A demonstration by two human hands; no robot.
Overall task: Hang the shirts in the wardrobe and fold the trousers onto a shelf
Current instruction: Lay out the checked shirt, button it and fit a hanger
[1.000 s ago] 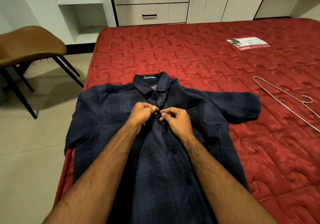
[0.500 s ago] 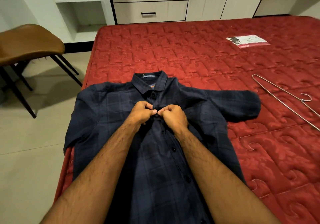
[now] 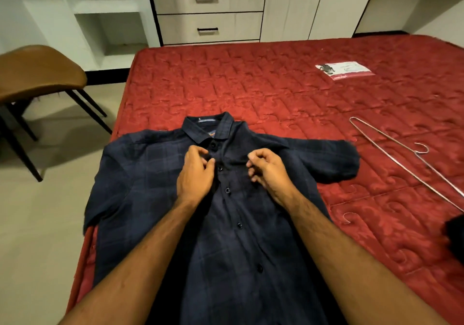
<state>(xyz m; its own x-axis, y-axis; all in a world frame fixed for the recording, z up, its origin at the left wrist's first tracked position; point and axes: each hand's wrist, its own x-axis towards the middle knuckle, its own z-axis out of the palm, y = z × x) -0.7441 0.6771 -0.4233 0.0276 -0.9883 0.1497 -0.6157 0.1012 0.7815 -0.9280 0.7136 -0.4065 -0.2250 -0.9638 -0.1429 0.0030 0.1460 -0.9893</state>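
A dark navy checked shirt point(image 3: 155, 186) lies face up on the red mattress point(image 3: 276, 93), collar pointing away from me, its buttons running down the middle. My left hand point(image 3: 195, 176) pinches the placket just left of the second button. My right hand point(image 3: 268, 171) rests on the chest panel with curled fingers that pinch the cloth, and a crease runs from it to the placket. A bare wire hanger point(image 3: 391, 146) lies on the mattress to the right of the shirt's sleeve.
A black garment point(image 3: 455, 239) shows at the right edge of the mattress. A white and red packet point(image 3: 344, 69) lies far right. Wardrobe drawers point(image 3: 206, 13) and open shelves point(image 3: 108, 10) stand beyond the bed. A brown chair point(image 3: 37, 73) stands on the floor at left.
My hands were pressed together at one button near the collar. They have drawn apart, the right hand sliding right across the chest. My view has shifted slightly.
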